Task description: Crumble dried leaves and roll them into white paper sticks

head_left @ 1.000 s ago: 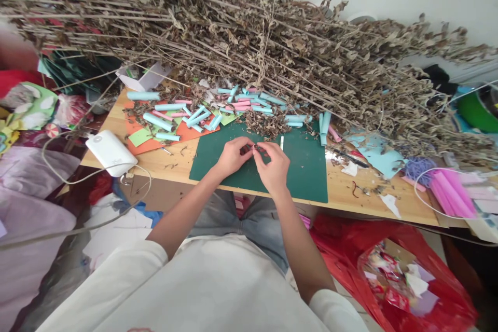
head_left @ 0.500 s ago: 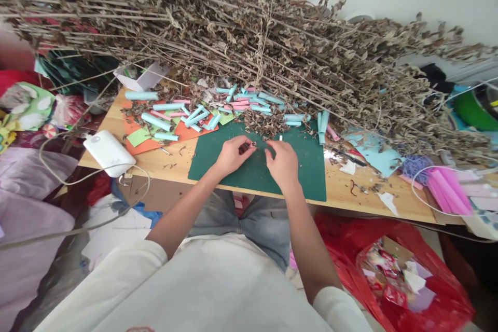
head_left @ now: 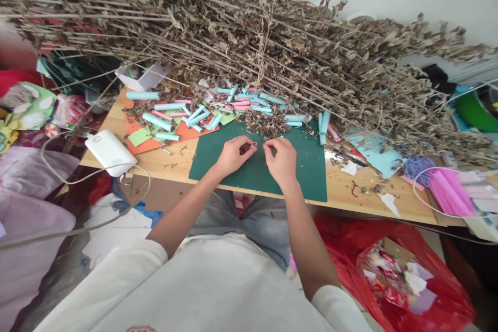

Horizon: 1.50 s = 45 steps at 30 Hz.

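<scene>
Over the green cutting mat (head_left: 249,179), my left hand (head_left: 236,155) pinches a small pink roll (head_left: 254,145) with a dark filling at its open end. My right hand (head_left: 280,158) is just to the right, thumb and fingertips pinched together near some dark bits; what they hold, if anything, is too small to name. Crumbled dry leaves (head_left: 268,123) lie heaped at the mat's back edge. Blue paper tubes (head_left: 157,121) and pink ones (head_left: 161,115) are scattered behind and left of the mat.
Dried plant stalks (head_left: 249,36) stretch across the back. A white power bank (head_left: 110,152) with a cable lies at the left table edge. On the right are a dark pen (head_left: 352,158), blue paper (head_left: 379,155) and purple string (head_left: 417,168). A red bag (head_left: 334,244) hangs below.
My right thumb and fingers have closed from a spread pose into a pinch, and that hand has shifted slightly left. My left hand keeps its hold on the pink roll.
</scene>
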Each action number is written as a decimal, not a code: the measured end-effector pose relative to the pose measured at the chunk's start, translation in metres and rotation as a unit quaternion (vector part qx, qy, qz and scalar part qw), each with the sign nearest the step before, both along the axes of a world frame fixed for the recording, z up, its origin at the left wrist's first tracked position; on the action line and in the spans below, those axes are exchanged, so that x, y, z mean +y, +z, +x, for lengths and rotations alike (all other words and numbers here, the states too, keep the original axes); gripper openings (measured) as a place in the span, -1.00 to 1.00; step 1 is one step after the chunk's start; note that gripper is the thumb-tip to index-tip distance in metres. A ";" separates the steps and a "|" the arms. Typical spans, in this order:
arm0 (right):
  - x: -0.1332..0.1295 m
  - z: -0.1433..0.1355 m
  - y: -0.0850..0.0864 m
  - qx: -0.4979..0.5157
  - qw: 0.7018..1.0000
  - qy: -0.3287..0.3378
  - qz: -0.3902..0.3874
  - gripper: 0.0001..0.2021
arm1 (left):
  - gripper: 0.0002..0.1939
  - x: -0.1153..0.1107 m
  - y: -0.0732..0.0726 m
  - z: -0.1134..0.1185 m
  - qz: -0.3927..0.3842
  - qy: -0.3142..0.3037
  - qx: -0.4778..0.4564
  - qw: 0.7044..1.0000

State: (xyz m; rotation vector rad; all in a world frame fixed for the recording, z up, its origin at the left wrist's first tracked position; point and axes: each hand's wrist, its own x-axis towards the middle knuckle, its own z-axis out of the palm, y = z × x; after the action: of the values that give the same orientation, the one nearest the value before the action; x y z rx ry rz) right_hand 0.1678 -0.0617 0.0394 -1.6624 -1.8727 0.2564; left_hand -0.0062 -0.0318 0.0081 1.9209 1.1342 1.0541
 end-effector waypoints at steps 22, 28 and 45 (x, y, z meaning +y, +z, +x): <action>-0.008 -0.019 0.014 0.063 0.997 0.044 -0.007 -0.82 | -0.89 0.000 -0.001 -0.002 0.009 -0.009 0.014 1.000; -0.013 -0.023 0.012 -0.063 0.996 0.057 0.024 -0.75 | -0.92 0.001 -0.003 -0.003 0.007 -0.014 0.015 1.000; -0.003 0.024 0.004 -0.098 0.952 -0.238 -0.164 -0.79 | -0.79 0.000 0.002 -0.001 0.001 -0.001 -0.001 1.000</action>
State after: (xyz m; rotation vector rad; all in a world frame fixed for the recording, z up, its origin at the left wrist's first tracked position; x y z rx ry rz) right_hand 0.1918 -0.0643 0.0430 -2.3850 -1.5545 0.2125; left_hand -0.0074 -0.0318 0.0096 1.9217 1.1296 1.0577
